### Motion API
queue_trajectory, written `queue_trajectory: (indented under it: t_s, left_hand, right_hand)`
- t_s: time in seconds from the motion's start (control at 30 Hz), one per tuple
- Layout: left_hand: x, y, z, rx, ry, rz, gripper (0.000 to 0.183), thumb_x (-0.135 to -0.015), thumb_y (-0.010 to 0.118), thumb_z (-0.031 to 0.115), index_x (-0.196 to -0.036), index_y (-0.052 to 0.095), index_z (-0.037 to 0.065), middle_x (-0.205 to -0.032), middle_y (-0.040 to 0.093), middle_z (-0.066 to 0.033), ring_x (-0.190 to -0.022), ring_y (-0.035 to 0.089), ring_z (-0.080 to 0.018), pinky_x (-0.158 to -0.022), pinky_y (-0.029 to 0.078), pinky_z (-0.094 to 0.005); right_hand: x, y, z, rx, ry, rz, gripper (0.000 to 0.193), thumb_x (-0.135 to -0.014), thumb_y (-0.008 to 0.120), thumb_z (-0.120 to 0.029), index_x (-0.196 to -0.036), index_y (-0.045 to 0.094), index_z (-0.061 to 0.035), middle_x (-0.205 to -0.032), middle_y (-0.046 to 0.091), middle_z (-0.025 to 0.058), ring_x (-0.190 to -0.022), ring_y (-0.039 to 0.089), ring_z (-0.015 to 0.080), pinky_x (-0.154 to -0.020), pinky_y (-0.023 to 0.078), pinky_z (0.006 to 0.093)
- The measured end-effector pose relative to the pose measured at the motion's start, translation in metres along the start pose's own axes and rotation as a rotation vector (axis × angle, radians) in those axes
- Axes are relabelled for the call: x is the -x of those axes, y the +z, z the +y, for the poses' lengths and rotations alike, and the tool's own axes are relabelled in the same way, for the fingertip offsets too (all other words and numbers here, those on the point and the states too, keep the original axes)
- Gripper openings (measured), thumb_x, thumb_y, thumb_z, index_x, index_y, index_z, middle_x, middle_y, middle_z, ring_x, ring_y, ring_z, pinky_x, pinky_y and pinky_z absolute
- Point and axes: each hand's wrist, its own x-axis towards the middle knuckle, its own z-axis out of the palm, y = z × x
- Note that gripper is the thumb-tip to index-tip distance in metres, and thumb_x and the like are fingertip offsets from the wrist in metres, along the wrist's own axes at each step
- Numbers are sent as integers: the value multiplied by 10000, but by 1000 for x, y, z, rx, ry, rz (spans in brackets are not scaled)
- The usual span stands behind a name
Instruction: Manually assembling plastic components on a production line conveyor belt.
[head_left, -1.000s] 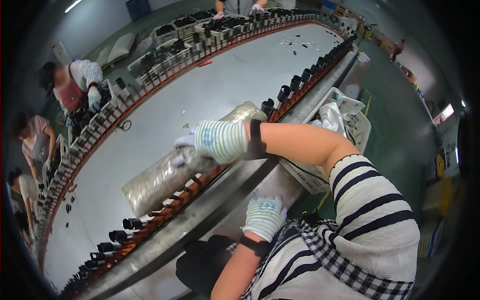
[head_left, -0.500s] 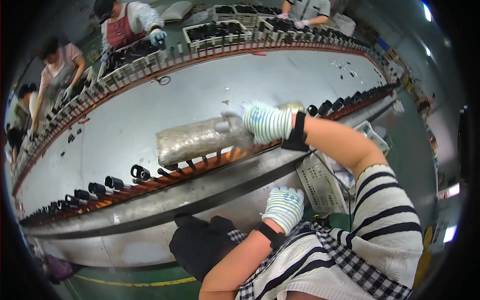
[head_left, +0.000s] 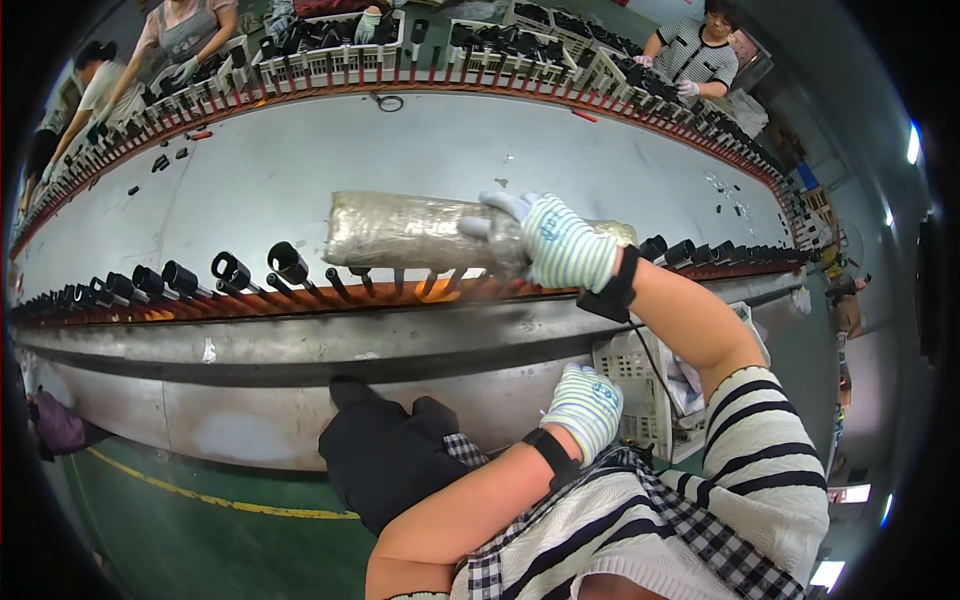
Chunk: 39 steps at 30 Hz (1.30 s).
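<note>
We can't tell if right hand (head_left: 560, 242) grips bundle (head_left: 385, 229) or just presses, maybe steadying it; left hand (head_left: 585, 406) curled low, likely idle; bundle at its 11 o'clock, over desk (head_left: 280, 155)

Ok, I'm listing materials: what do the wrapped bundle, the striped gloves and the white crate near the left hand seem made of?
Wrapped bundle: apparently glossy clear plastic film, by its creases and highlights; contents unclear. Striped gloves: matte, apparently knit fabric, by their snug fit. White crate: probably dull moulded plastic, given slotted walls.
</note>
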Motion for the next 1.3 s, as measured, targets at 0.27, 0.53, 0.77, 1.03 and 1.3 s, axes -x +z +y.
queue_trajectory:
  t_s: [0.27, 0.53, 0.77, 1.03, 1.3]
  left_hand:
    - [12, -16, -10, 49, 1, -17, 243, -932, 560, 159, -1091, 728, 86, -1060, 743, -123, -1027, 688, -290, -909, 479, -444]
    - [21, -27, -31, 68, -33, -25, 258, -942, 561, 161, -1116, 738, 93, -1077, 747, -127, -1052, 690, -289, -932, 468, -462]
    - [37, -53, -41, 4, -112, 44, 249, -955, 570, 173, -1091, 755, 76, -1099, 752, -133, -1072, 688, -282, -935, 466, -443]
    - [37, -60, -63, 63, -42, -41, 261, -954, 574, 178, -1134, 738, 84, -1100, 745, -119, -1068, 679, -277, -932, 463, -431]
    - [50, -109, -125, -60, -333, 343, 293, -861, 668, 274, -1065, 702, 67, -990, 729, -122, -962, 672, -272, -878, 474, -449]
  right_hand:
    - [-32, -34, 9, -190, -198, 199, 870, -704, 907, -335, -1484, 547, -194, -1403, 539, 223, -1091, 669, 421, -936, 571, 454]
    - [-36, -4, 4, -108, -114, 93, 895, -701, 893, -253, -1512, 517, -207, -1417, 535, 222, -1173, 631, 424, -1007, 527, 438]
    - [-40, -48, -4, -128, -159, 102, 870, -708, 891, -259, -1489, 527, -141, -1392, 548, 219, -1136, 639, 429, -982, 542, 458]
    - [-57, -26, 13, -154, -152, 74, 868, -691, 902, -266, -1478, 561, -139, -1417, 541, 233, -1146, 635, 455, -998, 531, 461]
    - [-66, 8, 34, -212, -112, 18, 779, -710, 866, -170, -1422, 556, -114, -1181, 679, 196, -1051, 679, 407, -902, 578, 463]
